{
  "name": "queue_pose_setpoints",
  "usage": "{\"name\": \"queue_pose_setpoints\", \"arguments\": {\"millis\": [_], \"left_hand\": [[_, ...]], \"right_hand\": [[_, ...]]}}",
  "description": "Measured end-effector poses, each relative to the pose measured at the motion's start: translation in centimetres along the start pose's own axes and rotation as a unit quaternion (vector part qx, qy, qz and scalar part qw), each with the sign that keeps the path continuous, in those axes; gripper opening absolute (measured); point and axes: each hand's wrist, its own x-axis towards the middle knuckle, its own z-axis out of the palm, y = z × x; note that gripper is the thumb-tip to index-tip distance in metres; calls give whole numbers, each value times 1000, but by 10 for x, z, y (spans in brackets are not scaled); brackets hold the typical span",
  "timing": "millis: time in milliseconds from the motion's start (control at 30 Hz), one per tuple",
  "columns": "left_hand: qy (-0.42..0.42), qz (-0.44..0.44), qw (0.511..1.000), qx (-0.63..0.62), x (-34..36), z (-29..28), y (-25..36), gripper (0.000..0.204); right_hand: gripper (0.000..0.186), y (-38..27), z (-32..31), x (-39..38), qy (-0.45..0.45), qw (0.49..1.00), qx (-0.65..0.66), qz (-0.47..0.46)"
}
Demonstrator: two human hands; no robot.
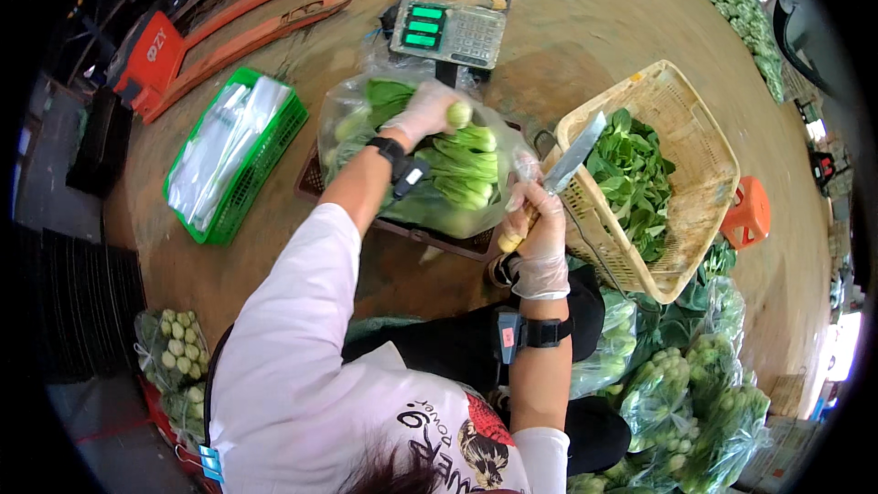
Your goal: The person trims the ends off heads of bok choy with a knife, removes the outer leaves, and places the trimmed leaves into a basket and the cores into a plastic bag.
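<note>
My gloved left hand (425,112) grips a head of leafy greens (458,114) in an open clear plastic bag (344,105). More green heads (462,169) lie in the bag, which sits in a dark crate (309,181). My gloved right hand (535,220) is closed on the yellowish handle of a knife (576,151), its blade angled up and right beside a cream crate (695,123) of loose leafy greens (629,174). The bag's gathered edge is beside my right hand; I cannot tell whether my fingers hold it too.
A scale (446,35) stands beyond the bag. At left are a green basket (288,128) of plastic bags (219,151), an orange pallet jack (155,55) and bagged vegetables (178,343). More bagged greens (686,402) lie at lower right, with an orange stool (748,215) behind the cream crate.
</note>
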Motion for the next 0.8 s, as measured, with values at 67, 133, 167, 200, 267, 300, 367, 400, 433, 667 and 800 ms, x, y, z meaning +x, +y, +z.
{"name": "queue_pose_setpoints", "arguments": {"millis": [67,133,167,200,267,300,367,400,433,667,800], "left_hand": [[-25,-36,999,-3,-9,-2,-5,48],[-6,-12,1000,27,-14,13,-24,51],[-9,-11,1000,22,-9,18,-22,51],[-35,-21,999,-1,-1,23,-20,49],[-65,-34,997,-28,-1,44,-30,47],[-89,-38,993,-62,-13,62,-55,48],[-127,-61,978,-157,-21,73,-73,53],[-128,-75,976,-163,-21,72,-72,53],[-145,-78,981,-102,-15,68,-75,52],[148,-171,958,179,-66,-6,-132,61],[-54,-238,935,259,-77,-92,-74,59]], "right_hand": [[21,-5,11,-7,12,1000,-12,19],[27,3,20,-11,-6,1000,9,23],[35,3,22,-12,-10,999,33,23],[35,2,20,-11,-4,999,32,25],[38,-1,18,-9,-4,999,38,3],[39,-1,22,-9,-14,999,40,1],[41,1,25,-11,-14,999,52,3],[42,2,24,-12,-5,998,61,6],[42,0,24,-7,-13,998,64,-11],[37,6,17,-6,-14,997,71,0],[33,0,11,-11,15,997,70,-13]]}}
